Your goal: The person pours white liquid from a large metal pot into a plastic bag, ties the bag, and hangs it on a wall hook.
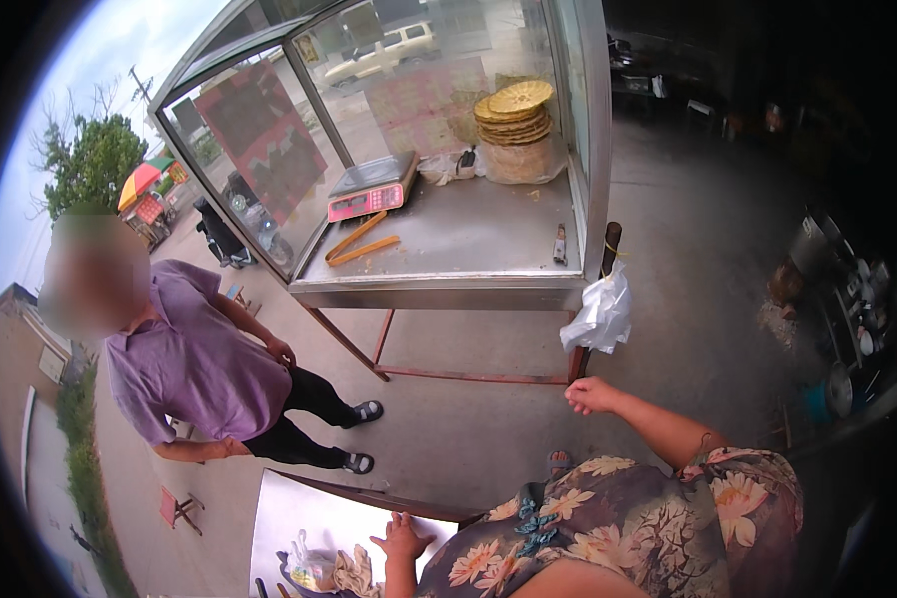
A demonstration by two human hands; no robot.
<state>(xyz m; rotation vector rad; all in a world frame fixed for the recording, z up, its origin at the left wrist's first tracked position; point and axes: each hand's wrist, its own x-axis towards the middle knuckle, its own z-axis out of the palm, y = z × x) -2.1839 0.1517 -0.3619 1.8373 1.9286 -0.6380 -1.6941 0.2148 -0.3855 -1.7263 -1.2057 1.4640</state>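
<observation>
Fingers spread, my left hand [402,537] rests flat on a white tabletop [299,508] at the bottom. Left of it lie a crumpled beige cloth [355,572] and a clear plastic bag [310,564]. My right hand [594,395] hangs in the air with its fingers curled and nothing visible in it. Just above that hand, white plastic bags [602,314] hang at a corner of a metal-framed glass cabinet [433,291]. Inside the cabinet are a stack of round flatbreads [514,123], partly in clear plastic, a digital scale [374,183] and wooden tongs [359,247].
A person in a purple shirt [209,359] stands at the left, facing the cabinet. Beyond them are a small folding stool [179,510] and a striped umbrella [139,185]. A small narrow object [560,244] lies on the cabinet floor. Cookware [837,389] sits in the dim area at right.
</observation>
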